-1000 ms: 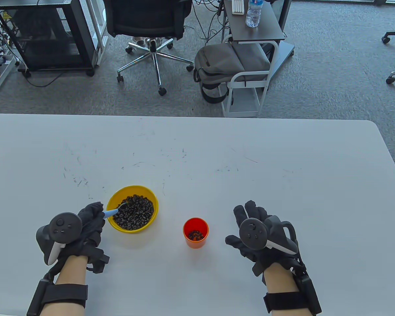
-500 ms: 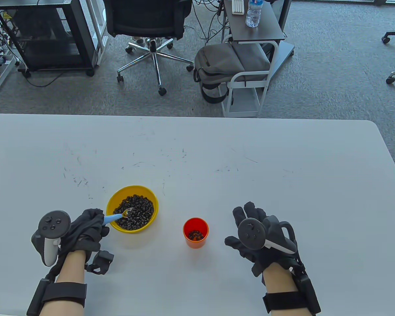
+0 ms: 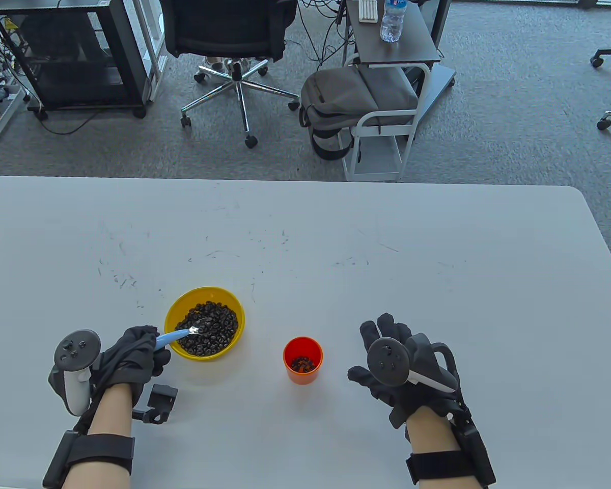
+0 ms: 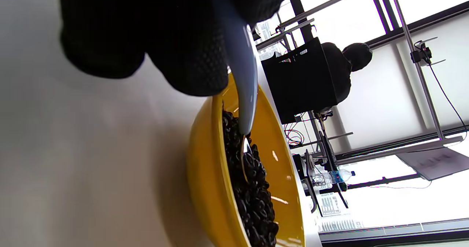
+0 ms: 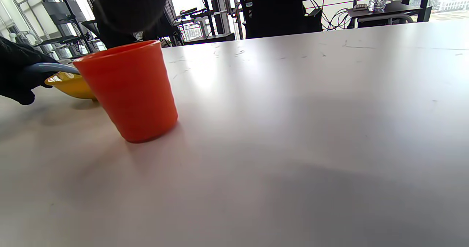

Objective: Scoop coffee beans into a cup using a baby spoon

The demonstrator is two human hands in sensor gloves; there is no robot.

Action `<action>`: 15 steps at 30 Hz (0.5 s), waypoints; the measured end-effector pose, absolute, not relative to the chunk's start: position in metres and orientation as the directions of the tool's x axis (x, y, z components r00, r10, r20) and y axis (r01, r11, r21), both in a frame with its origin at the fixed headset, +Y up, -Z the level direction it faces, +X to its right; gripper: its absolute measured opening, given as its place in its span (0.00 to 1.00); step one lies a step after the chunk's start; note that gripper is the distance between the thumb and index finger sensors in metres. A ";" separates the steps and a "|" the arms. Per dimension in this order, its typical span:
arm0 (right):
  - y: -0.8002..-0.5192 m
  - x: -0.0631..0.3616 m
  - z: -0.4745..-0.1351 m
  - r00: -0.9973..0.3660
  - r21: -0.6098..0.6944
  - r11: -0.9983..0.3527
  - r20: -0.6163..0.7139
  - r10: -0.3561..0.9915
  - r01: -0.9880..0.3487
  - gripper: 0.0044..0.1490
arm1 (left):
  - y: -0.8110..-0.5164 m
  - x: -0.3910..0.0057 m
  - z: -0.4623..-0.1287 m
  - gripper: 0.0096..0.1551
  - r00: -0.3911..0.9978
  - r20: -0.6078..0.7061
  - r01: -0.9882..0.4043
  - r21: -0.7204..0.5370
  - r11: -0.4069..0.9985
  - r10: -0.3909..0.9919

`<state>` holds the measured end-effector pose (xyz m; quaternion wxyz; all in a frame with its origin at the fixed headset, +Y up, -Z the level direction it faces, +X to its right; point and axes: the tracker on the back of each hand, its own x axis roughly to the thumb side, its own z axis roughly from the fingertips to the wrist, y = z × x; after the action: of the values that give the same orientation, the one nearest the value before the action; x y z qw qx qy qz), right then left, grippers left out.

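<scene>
While the spoon (image 3: 181,334) lay with its tip among the beans (image 3: 209,327) in the yellow bowl (image 3: 174,311), the left hand (image 3: 132,354) gripped its blue handle from the bowl's eight o'clock. At the bowl's four o'clock stood the cup (image 3: 302,360), a few beans inside. Beyond it, at three o'clock, the right hand (image 3: 397,361) rested on the table (image 3: 438,244), fingers spread, holding nothing.

Yellow bowl (image 3: 170,310) of coffee beans (image 3: 214,328), blue-handled baby spoon (image 3: 175,335) dipping in, orange cup (image 3: 302,374) upright nearby

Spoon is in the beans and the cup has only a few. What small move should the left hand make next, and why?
Probably lift the spoon level out of the bowl: the left hand holds it, tip in the beans, and the cup stands to the right, nearly empty.
</scene>
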<state>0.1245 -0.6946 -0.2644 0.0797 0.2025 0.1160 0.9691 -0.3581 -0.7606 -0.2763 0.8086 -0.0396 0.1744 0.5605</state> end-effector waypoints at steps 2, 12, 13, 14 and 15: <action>-0.695 0.124 -0.264 -0.905 0.255 -0.961 0.375 0.200 -0.107 0.56 | -0.760 -0.359 -0.276 0.23 0.298 -0.318 -0.925 0.138 0.355 0.900; -0.694 0.125 -0.264 -0.905 0.254 -0.960 0.373 0.206 -0.114 0.56 | -0.751 -0.356 -0.276 0.23 0.263 -0.258 -0.939 0.153 0.308 0.930; -0.694 0.125 -0.264 -0.905 0.255 -0.960 0.373 0.206 -0.113 0.56 | -0.750 -0.355 -0.276 0.23 0.263 -0.253 -0.940 0.148 0.306 0.931; -0.694 0.125 -0.264 -0.905 0.255 -0.960 0.374 0.205 -0.112 0.56 | -0.749 -0.355 -0.276 0.23 0.264 -0.249 -0.941 0.144 0.306 0.932; -0.694 0.125 -0.264 -0.904 0.254 -0.961 0.374 0.205 -0.112 0.56 | -0.748 -0.353 -0.276 0.23 0.268 -0.242 -0.942 0.140 0.306 0.933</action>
<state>0.1249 -0.6942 -0.2645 0.0817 0.2027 0.1140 0.9692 -0.3533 -0.7483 -0.2758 0.7960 -0.0158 0.1403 0.5886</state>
